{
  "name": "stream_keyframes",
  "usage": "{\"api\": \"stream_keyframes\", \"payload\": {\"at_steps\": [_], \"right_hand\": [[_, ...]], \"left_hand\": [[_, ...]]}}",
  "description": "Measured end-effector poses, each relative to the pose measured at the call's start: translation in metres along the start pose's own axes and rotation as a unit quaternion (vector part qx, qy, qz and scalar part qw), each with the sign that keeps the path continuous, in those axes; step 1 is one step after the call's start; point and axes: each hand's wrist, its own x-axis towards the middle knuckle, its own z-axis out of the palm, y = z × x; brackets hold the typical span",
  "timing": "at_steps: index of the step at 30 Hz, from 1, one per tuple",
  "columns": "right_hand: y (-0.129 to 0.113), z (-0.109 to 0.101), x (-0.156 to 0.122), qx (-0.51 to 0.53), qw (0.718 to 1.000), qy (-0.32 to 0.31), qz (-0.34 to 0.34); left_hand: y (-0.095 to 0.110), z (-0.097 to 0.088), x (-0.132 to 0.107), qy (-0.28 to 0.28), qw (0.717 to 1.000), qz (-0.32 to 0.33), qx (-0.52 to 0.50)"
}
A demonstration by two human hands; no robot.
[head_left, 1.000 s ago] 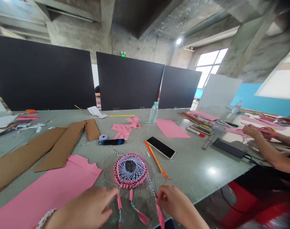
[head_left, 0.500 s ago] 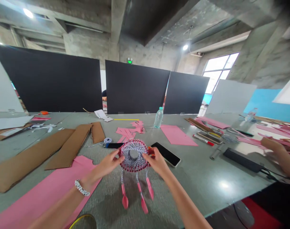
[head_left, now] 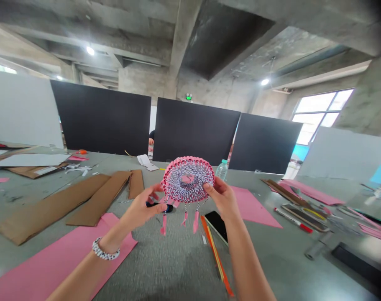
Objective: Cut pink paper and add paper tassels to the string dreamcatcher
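Note:
A dream catcher (head_left: 189, 177), round with a scalloped pink rim and woven grey-white and dark cord, hangs raised over the table, tilted to face me. Several pink feather-shaped pendants (head_left: 195, 221) dangle on cords from its lower edge. My right hand (head_left: 224, 198) grips its right edge, thumb on the front and fingers behind. My left hand (head_left: 148, 205) is beside the left edge, thumb and fingers apart; whether a fingertip touches the rim I cannot tell. Behind the left hand a dark-handled tool (head_left: 169, 207) partly shows on the table.
Brown cardboard strips (head_left: 96, 200) and a pink sheet (head_left: 67, 251) lie left. A phone (head_left: 217, 225) and orange and yellow strips (head_left: 216, 255) lie near my right forearm. Behind are a bottle (head_left: 222, 170), a red-capped marker (head_left: 293, 220) and black panels (head_left: 196, 129).
The dream catcher has been lifted and tilted up, pendants swinging beneath it. My left hand has loosened from its left side. My view has turned left and upward.

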Motion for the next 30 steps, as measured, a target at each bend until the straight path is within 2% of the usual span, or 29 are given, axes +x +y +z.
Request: {"api": "stream_keyframes", "payload": {"at_steps": [2,4,9,13,16,22,25,30], "right_hand": [[0.005,0.001,-0.001,0.022,1.0,0.019,0.004],[0.008,0.002,-0.002,0.041,0.999,0.028,0.012],[0.007,0.006,-0.002,0.081,0.995,0.054,0.031],[0.004,0.011,-0.004,0.108,0.991,0.06,0.043],[0.003,0.017,-0.007,0.128,0.989,0.045,0.056],[0.005,0.032,-0.011,0.154,0.985,0.025,0.069],[0.005,0.034,-0.012,0.156,0.985,0.022,0.069],[0.003,0.031,-0.012,0.149,0.986,0.036,0.067]], "left_hand": [[-0.004,0.005,-0.006,-0.069,0.997,-0.042,0.011],[-0.005,0.01,-0.011,-0.091,0.993,-0.068,0.016],[-0.008,0.014,-0.015,-0.092,0.991,-0.092,0.014],[-0.012,0.015,-0.014,-0.096,0.992,-0.069,-0.037],[-0.017,0.026,-0.015,-0.092,0.991,-0.062,-0.08],[-0.023,0.054,-0.02,-0.065,0.986,-0.109,-0.112],[-0.025,0.059,-0.021,-0.057,0.981,-0.135,-0.125],[-0.031,0.064,-0.023,-0.085,0.971,-0.153,-0.164]]}}
